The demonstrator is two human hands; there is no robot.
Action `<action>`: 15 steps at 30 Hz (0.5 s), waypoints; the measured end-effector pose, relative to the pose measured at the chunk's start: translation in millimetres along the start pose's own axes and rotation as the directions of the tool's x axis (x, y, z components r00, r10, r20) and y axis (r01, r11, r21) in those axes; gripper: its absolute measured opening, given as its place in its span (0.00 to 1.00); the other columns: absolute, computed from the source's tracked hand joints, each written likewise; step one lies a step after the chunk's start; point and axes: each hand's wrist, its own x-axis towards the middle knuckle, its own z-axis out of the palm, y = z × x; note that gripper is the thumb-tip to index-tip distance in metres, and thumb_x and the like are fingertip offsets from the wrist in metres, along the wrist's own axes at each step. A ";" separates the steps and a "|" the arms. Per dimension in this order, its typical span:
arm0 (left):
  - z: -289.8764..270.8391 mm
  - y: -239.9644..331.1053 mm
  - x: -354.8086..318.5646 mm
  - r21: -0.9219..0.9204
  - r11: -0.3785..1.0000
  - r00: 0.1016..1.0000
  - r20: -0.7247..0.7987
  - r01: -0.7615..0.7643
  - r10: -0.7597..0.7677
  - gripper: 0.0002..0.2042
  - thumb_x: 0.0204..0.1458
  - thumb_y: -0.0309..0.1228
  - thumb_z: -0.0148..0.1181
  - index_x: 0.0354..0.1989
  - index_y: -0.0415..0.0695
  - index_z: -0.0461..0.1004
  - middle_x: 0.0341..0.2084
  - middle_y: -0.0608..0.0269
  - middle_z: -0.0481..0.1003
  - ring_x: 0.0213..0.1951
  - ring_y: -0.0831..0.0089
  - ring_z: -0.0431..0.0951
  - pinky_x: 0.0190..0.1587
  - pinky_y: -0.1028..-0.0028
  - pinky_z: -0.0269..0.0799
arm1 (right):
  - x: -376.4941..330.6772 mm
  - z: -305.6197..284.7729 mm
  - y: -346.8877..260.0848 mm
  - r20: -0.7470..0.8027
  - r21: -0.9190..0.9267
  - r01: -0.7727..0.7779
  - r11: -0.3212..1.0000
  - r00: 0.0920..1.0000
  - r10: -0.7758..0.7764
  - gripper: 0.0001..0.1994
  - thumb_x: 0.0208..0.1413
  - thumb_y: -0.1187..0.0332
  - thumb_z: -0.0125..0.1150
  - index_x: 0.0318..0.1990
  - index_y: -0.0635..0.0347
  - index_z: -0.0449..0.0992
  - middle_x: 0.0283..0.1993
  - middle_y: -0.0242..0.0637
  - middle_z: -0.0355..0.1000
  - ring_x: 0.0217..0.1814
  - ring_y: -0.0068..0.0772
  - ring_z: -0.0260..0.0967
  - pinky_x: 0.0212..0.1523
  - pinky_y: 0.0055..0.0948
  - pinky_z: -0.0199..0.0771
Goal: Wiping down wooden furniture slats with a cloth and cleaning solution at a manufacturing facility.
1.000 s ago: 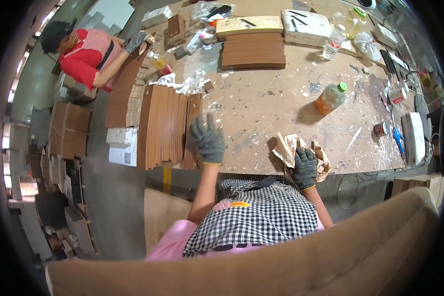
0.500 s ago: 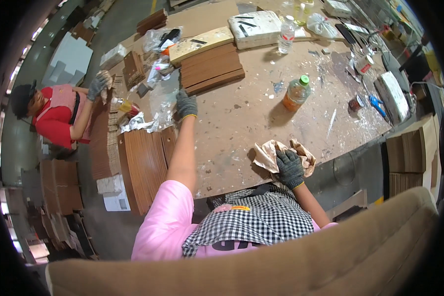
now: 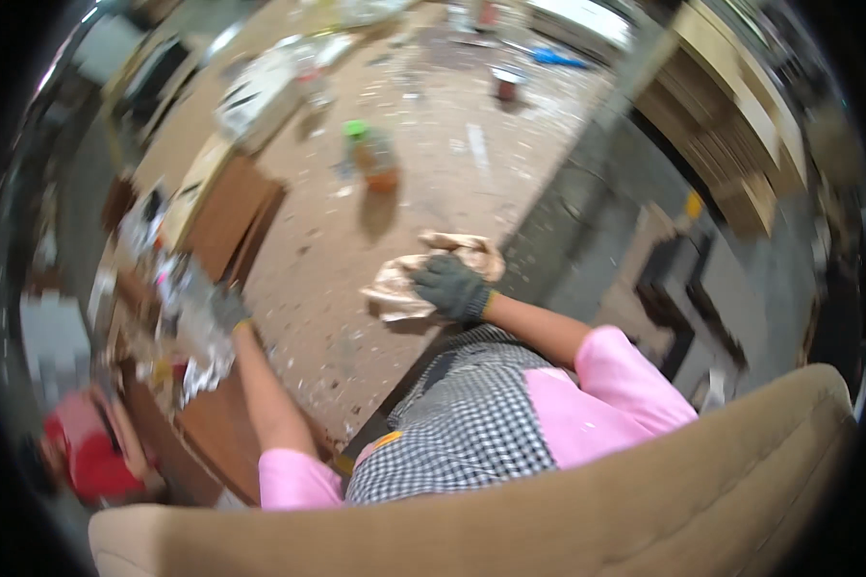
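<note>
The right hand, gloved, presses flat on the crumpled cloth at the near edge of the counter, grip open. Well left of the cloth, the left hand reaches into blurred clutter; its grip I cannot tell.

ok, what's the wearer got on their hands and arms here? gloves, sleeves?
Both hands wear dark grey work gloves: the left hand and the right hand. A thin yellowish edge shows at each glove's cuff. The forearms are bare below short pink sleeves, worn with a black-and-white checked apron. No watch or markings can be made out; the picture is blurred.
</note>
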 end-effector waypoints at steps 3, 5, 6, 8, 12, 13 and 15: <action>-14.2 -55.4 -5.5 -0.066 0.993 0.991 -0.098 -0.100 0.093 0.14 0.54 0.37 0.63 0.41 0.38 0.77 0.40 0.51 0.78 0.42 0.57 0.75 0.51 0.64 0.70 | -0.8 10.5 -1.1 -0.126 0.040 0.087 0.995 0.989 -0.082 0.17 0.42 0.57 0.63 0.41 0.52 0.78 0.51 0.39 0.72 0.53 0.41 0.70 0.54 0.44 0.69; -18.0 -21.9 -12.8 -0.126 0.930 0.939 -0.033 -0.344 0.343 0.14 0.55 0.36 0.62 0.40 0.37 0.75 0.38 0.54 0.76 0.39 0.63 0.73 0.45 0.64 0.72 | -13.1 24.5 8.2 -0.092 -0.031 0.033 0.999 0.995 -0.036 0.19 0.42 0.56 0.64 0.43 0.52 0.77 0.52 0.38 0.72 0.54 0.42 0.71 0.55 0.45 0.69; -20.0 -28.4 -31.4 -0.257 0.937 0.969 0.015 -0.236 0.248 0.16 0.57 0.37 0.59 0.44 0.36 0.73 0.40 0.52 0.75 0.43 0.60 0.73 0.49 0.63 0.70 | -10.5 16.4 5.5 -0.102 0.004 0.039 0.999 0.994 -0.038 0.20 0.43 0.56 0.65 0.44 0.51 0.77 0.53 0.37 0.73 0.54 0.43 0.71 0.55 0.46 0.70; -16.3 -2.6 -73.8 -0.326 0.945 0.985 0.165 0.002 0.056 0.18 0.61 0.37 0.55 0.50 0.34 0.70 0.42 0.50 0.74 0.47 0.59 0.73 0.53 0.62 0.70 | -7.8 13.0 8.5 -0.042 -0.003 -0.003 1.000 0.999 0.003 0.24 0.43 0.56 0.65 0.50 0.52 0.75 0.53 0.39 0.73 0.53 0.43 0.72 0.53 0.45 0.71; -25.7 88.7 -226.4 -0.808 0.013 0.797 0.579 0.589 -0.168 0.17 0.62 0.35 0.56 0.53 0.35 0.70 0.46 0.49 0.73 0.46 0.62 0.74 0.51 0.68 0.76 | -7.4 25.8 13.3 0.168 0.039 -0.227 0.973 0.961 0.218 0.27 0.48 0.58 0.64 0.57 0.54 0.72 0.51 0.45 0.75 0.50 0.45 0.75 0.51 0.45 0.73; -43.9 125.4 -261.8 -0.768 -0.190 0.740 0.640 0.611 -0.206 0.16 0.61 0.32 0.58 0.53 0.36 0.71 0.46 0.52 0.74 0.44 0.64 0.75 0.52 0.70 0.76 | -4.6 28.7 4.9 0.162 0.045 -0.225 0.973 0.963 0.215 0.27 0.48 0.58 0.64 0.57 0.54 0.72 0.51 0.45 0.75 0.50 0.45 0.75 0.51 0.45 0.73; -56.4 125.2 -302.1 -0.729 -0.230 0.680 0.684 0.644 -0.263 0.18 0.63 0.37 0.54 0.54 0.36 0.71 0.45 0.51 0.75 0.45 0.64 0.74 0.47 0.67 0.77 | 13.1 38.0 -28.1 -0.175 0.671 -0.342 0.658 0.789 0.589 0.25 0.55 0.60 0.58 0.60 0.57 0.70 0.52 0.49 0.75 0.51 0.52 0.75 0.51 0.46 0.74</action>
